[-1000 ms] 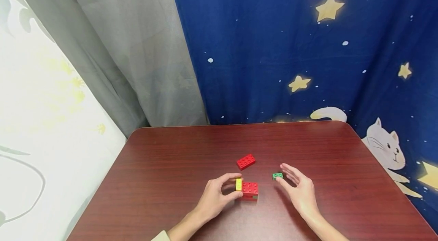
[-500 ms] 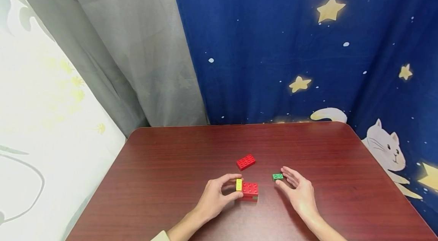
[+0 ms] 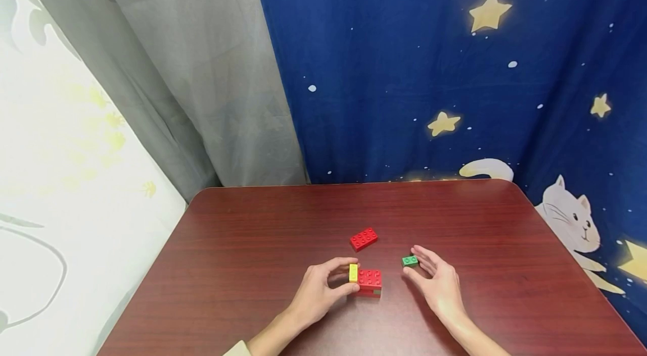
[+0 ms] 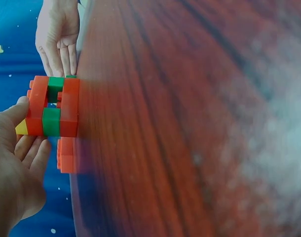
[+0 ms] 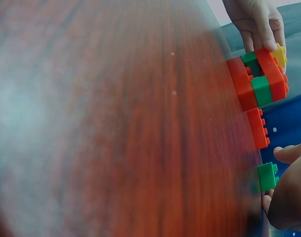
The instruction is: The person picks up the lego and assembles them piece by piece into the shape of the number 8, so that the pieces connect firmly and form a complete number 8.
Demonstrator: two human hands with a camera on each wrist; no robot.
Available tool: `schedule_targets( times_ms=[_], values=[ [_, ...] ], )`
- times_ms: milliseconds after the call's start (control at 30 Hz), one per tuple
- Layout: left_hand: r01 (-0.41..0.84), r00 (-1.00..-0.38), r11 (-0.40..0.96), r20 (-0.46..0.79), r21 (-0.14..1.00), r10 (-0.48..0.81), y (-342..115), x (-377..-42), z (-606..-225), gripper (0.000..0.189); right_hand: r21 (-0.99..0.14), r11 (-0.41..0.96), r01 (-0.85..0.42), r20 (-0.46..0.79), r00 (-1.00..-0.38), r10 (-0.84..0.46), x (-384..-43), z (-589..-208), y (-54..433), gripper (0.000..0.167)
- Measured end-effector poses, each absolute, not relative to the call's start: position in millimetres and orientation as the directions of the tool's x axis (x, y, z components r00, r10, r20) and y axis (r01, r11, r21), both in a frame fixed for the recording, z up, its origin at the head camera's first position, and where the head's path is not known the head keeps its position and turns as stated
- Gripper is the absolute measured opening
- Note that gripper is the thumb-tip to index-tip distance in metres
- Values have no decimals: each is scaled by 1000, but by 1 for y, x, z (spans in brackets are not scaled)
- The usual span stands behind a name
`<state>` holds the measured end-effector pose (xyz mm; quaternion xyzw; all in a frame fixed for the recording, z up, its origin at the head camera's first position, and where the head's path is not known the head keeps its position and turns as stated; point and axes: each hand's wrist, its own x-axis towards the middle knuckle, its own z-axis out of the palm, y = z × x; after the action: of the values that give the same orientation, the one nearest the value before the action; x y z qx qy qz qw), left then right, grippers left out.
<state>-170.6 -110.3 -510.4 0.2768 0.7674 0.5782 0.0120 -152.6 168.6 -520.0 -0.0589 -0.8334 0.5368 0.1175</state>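
Observation:
Near the table's middle, my left hand (image 3: 318,291) holds a small stack of toy building bricks (image 3: 370,278) between thumb and fingers. In the left wrist view the stack (image 4: 70,106) shows two red layers, one above the other, with two green bricks (image 4: 51,121) and a gap between them. A yellow brick (image 3: 353,273) tops its left end, by the thumb. To the right, a small green brick (image 3: 410,261) with two studs lies on the table. My right hand (image 3: 440,286) is spread around it, thumb on the near side and fingers beyond, with space at the thumb (image 5: 287,153).
A loose red brick (image 3: 364,239) lies flat on the dark red-brown table (image 3: 253,232), just beyond the stack. Behind the table hang a grey curtain (image 3: 212,64) and a blue one (image 3: 384,64) with stars and a cat.
My right hand has shifted slightly, its thumb and fingertips now a little further left around the green brick. The left hand and the stack stay in place.

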Motion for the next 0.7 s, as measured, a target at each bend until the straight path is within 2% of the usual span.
schedule_targets(
  times_ms=[433, 700],
  values=[
    [394, -856, 192, 283, 899, 432, -109, -170, -508, 47, -896, 443, -41, 146, -968, 205, -157, -524, 168, 61],
    [385, -859, 185, 277, 904, 432, -110, -169, -508, 47, -855, 517, -36, 173, -960, 220, -155, -526, 169, 61]
  ],
)
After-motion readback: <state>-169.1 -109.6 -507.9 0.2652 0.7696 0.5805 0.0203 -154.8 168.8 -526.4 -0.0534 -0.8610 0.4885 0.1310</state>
